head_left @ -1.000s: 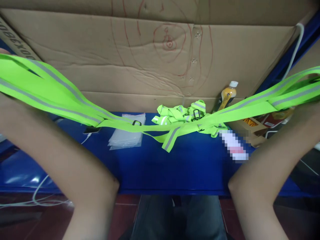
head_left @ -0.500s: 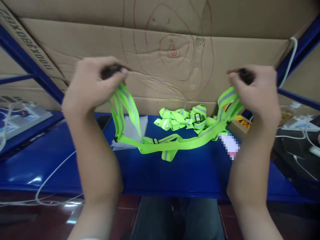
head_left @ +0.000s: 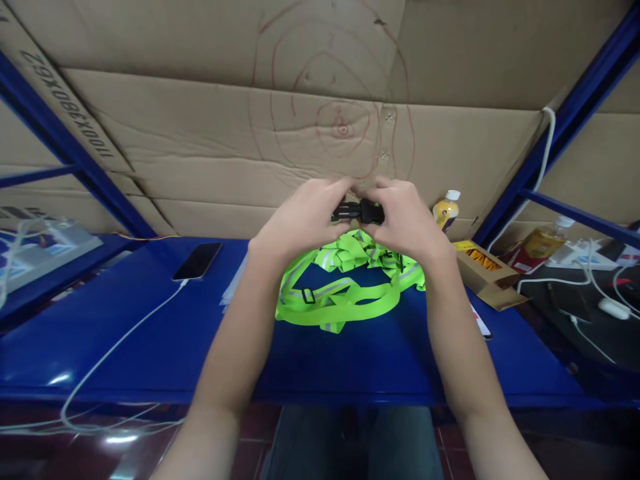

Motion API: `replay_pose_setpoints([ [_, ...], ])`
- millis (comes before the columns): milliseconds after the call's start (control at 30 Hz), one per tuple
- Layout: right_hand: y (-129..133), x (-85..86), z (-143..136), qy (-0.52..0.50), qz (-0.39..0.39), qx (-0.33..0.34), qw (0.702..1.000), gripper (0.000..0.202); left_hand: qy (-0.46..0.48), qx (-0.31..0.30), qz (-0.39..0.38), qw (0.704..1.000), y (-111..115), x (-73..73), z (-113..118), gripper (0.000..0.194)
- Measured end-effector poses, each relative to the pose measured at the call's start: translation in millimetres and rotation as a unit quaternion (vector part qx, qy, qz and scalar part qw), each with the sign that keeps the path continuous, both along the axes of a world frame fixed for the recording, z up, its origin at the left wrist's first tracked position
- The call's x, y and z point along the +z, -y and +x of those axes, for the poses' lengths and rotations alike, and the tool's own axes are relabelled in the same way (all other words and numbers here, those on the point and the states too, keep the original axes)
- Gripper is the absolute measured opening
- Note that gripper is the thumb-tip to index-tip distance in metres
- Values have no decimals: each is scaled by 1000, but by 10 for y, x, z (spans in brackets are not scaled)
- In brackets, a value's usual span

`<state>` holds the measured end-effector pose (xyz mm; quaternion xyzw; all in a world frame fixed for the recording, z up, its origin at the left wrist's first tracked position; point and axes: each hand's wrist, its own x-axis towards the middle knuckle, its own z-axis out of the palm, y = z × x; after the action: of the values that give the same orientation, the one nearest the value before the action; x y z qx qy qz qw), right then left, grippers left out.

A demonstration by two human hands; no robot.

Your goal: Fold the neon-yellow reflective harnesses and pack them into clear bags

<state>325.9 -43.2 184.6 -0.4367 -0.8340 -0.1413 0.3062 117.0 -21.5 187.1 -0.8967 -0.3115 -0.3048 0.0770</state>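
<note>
My left hand [head_left: 305,217] pinches the pronged half [head_left: 346,211] of a black side-release buckle. Facing it, my right hand [head_left: 407,217] grips the socket half [head_left: 371,212]. The two halves meet end to end between my fingers; whether they are fully locked I cannot tell. From them a bright green reflective strap [head_left: 345,313] with a grey stripe droops in a loop over the blue table [head_left: 350,367]. A black slider [head_left: 308,296] shows on this strap. Behind and below my hands lies a heap of similar green straps [head_left: 345,255], partly covered by my hands.
A phone [head_left: 197,261] with a white charging cable [head_left: 125,333] lies at left. At right stand an open carton [head_left: 487,273] and a small yellow bottle [head_left: 447,208]. Cardboard [head_left: 200,133] backs the table, between blue posts [head_left: 95,180].
My hands have come together from far apart, bringing the black buckle halves into contact. The strap's hanging loop has drawn in narrower. The view has shifted slightly.
</note>
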Motion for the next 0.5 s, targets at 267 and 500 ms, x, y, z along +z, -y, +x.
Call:
replay_pose_setpoints([
  [267,-107,-60,39,28,-71,20,997,21,-20,26,-26,999,-24,-188,226,78],
  [500,-121,-121,-3,1,-67,16,998,29,9,12,2,1000,-238,-338,223,95],
])
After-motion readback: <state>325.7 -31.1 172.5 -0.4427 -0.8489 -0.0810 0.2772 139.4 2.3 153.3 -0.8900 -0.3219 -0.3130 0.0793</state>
